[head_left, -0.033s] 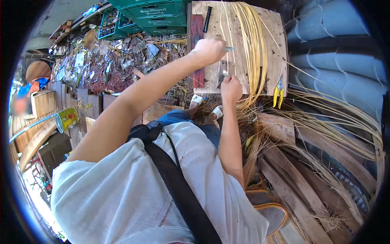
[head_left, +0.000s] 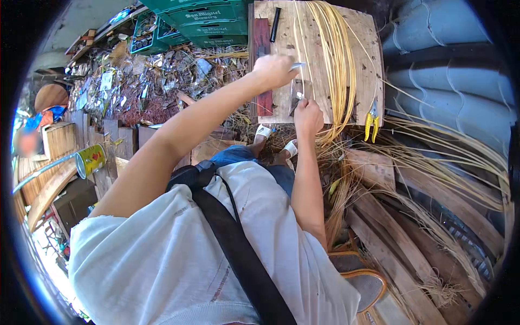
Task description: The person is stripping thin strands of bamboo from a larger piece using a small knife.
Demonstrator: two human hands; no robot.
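Observation:
My left hand [head_left: 273, 71] is closed around a small knife, its pale metal blade [head_left: 298, 65] pointing right over the board. Lower down, my right hand [head_left: 309, 118] pinches the near end of a thin cane strip [head_left: 305, 49], which runs away toward the far edge. A dark flat piece [head_left: 296, 89] lies under the strips between my hands, partly hidden. Right of my hands a thick bundle of yellow cane strips [head_left: 338, 59] stretches down the wooden board [head_left: 365, 70] and over its near edge.
Yellow-handled pruning shears [head_left: 371, 127] sit at the board's near right corner. A black rod [head_left: 275, 25] and a reddish wood strip [head_left: 264, 103] lie on its left side. Green crates [head_left: 211, 27] stand far left. Long loose canes [head_left: 460, 154] and planks [head_left: 401, 233] fill the right.
My left hand and the knife have shifted slightly left. My right hand has hardly moved.

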